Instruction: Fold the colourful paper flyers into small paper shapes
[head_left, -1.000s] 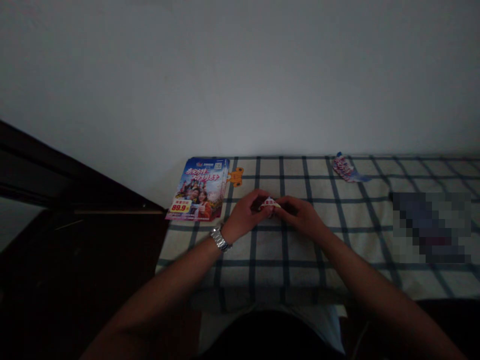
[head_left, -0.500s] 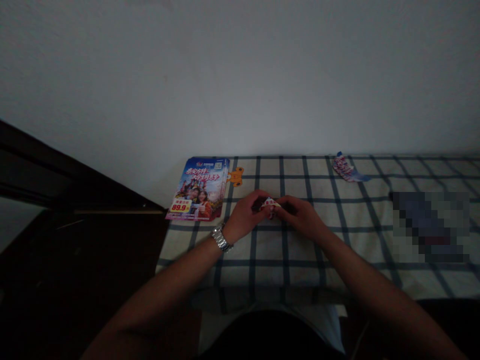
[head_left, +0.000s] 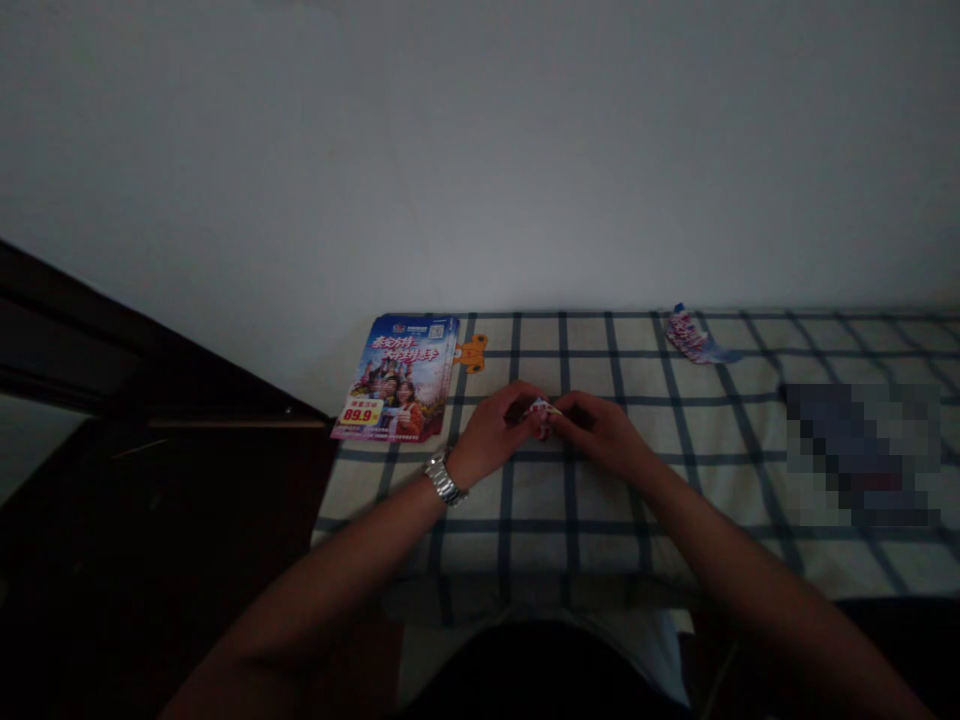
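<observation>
Both my hands meet over the checked cloth in the middle of the view. My left hand, with a metal watch on its wrist, pinches one side of a small folded piece of printed paper. My right hand pinches the other side. The paper is red and white, mostly hidden between the fingertips, and is held just above the cloth.
A stack of colourful flyers lies at the cloth's far left corner, with a small orange cut-out beside it. Another folded printed piece lies at the far right near the wall. A dark wooden frame stands at left.
The folded paper has been pressed smaller between my fingertips; less of it shows now. Both hands have stayed in nearly the same place.
</observation>
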